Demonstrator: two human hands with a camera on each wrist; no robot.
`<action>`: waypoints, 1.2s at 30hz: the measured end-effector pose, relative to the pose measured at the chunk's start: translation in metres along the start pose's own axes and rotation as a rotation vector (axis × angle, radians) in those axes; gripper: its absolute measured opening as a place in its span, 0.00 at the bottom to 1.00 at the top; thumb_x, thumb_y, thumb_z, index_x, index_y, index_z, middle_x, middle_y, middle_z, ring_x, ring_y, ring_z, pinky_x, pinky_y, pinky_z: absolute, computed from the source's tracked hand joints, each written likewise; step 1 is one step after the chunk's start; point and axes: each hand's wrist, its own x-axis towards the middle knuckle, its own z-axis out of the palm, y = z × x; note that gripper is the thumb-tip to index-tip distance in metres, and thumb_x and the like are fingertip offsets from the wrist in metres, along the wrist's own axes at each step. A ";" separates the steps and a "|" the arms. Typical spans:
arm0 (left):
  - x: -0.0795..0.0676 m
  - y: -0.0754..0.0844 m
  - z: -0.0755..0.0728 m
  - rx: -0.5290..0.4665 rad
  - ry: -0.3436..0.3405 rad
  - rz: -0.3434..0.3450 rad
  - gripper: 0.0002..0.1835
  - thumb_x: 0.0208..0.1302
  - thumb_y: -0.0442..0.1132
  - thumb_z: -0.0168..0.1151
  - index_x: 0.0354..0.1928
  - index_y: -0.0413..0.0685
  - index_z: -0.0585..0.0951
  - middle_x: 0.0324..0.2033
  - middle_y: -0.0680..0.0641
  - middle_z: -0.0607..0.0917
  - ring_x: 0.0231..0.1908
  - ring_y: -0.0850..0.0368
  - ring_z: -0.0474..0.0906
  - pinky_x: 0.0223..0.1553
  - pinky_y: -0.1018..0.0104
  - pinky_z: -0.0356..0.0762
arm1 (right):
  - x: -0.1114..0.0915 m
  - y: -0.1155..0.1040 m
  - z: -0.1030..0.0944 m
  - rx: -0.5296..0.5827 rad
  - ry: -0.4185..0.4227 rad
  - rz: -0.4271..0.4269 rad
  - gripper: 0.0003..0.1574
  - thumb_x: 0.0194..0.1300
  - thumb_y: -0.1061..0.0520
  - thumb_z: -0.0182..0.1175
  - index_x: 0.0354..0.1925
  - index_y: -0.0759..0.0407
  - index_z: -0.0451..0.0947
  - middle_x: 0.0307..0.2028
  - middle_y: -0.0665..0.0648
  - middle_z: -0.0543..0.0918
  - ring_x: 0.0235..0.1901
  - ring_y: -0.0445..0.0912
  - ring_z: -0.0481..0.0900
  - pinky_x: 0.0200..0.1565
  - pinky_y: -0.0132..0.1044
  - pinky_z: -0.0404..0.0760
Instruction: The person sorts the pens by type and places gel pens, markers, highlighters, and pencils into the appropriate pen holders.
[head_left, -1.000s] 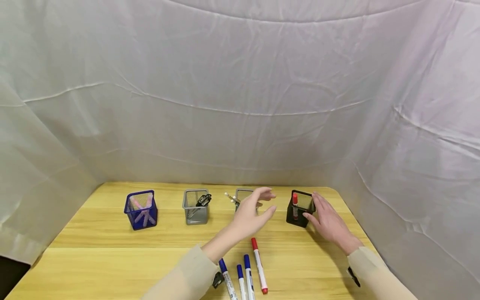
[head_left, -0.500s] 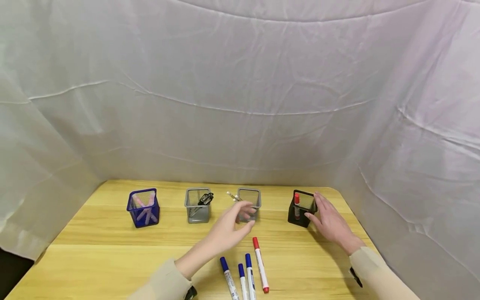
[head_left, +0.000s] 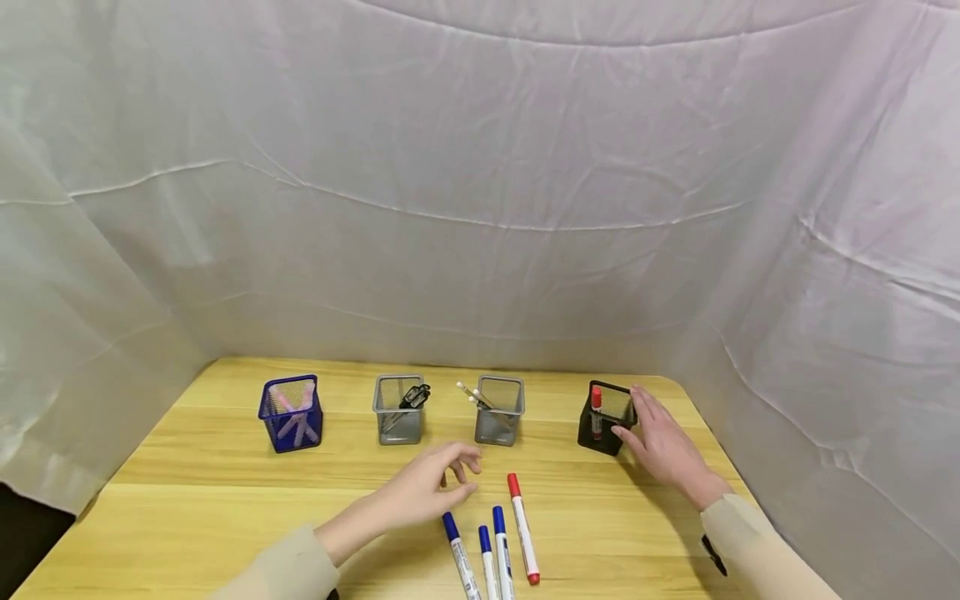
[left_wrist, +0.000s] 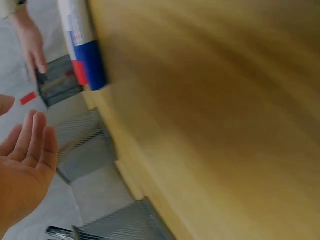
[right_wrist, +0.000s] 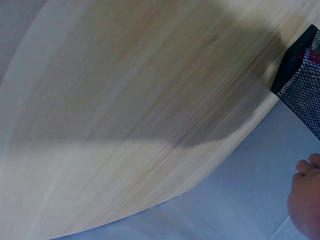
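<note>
My left hand (head_left: 457, 472) hovers low over the wooden table (head_left: 210, 500) with loosely curled fingers and holds nothing. It is just behind the cap of a blue marker (head_left: 459, 557). In the left wrist view the left hand (left_wrist: 27, 160) shows straight, relaxed fingers near that blue marker (left_wrist: 82, 45). Two more blue markers (head_left: 501, 550) and a red marker (head_left: 522, 537) lie beside it. My right hand (head_left: 637, 421) rests with straight fingers against the right side of a black mesh holder (head_left: 603, 432), which has a red marker (head_left: 596, 410) standing in it. The black holder (right_wrist: 305, 80) also shows in the right wrist view.
A blue mesh holder (head_left: 292, 414) with pink pens, a grey holder (head_left: 399, 410) with a black clip and a second grey holder (head_left: 498, 411) with pens stand in a row at the back. White cloth (head_left: 480, 208) walls the table on three sides.
My left hand has drawn back from the second grey holder and come down toward the markers at the front. My right hand has stayed against the black holder.
</note>
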 end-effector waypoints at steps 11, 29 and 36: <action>-0.017 -0.027 -0.006 0.101 -0.207 0.053 0.11 0.68 0.39 0.71 0.50 0.55 0.86 0.49 0.64 0.84 0.53 0.64 0.78 0.61 0.57 0.79 | 0.000 0.001 0.001 0.013 0.002 0.003 0.54 0.81 0.37 0.51 0.80 0.73 0.44 0.79 0.75 0.50 0.77 0.71 0.51 0.75 0.66 0.55; -0.013 -0.039 -0.002 0.045 -0.372 0.109 0.12 0.61 0.37 0.76 0.46 0.58 0.88 0.43 0.65 0.83 0.47 0.68 0.76 0.54 0.70 0.77 | -0.001 0.002 0.003 0.011 0.004 0.007 0.54 0.80 0.38 0.52 0.80 0.73 0.45 0.79 0.74 0.50 0.77 0.70 0.52 0.76 0.66 0.54; -0.010 -0.041 -0.002 0.003 -0.377 0.092 0.11 0.59 0.34 0.77 0.42 0.55 0.89 0.39 0.64 0.82 0.43 0.69 0.75 0.51 0.71 0.77 | 0.000 0.002 0.003 0.009 0.001 0.009 0.54 0.80 0.37 0.51 0.80 0.73 0.45 0.80 0.74 0.50 0.77 0.70 0.51 0.76 0.66 0.53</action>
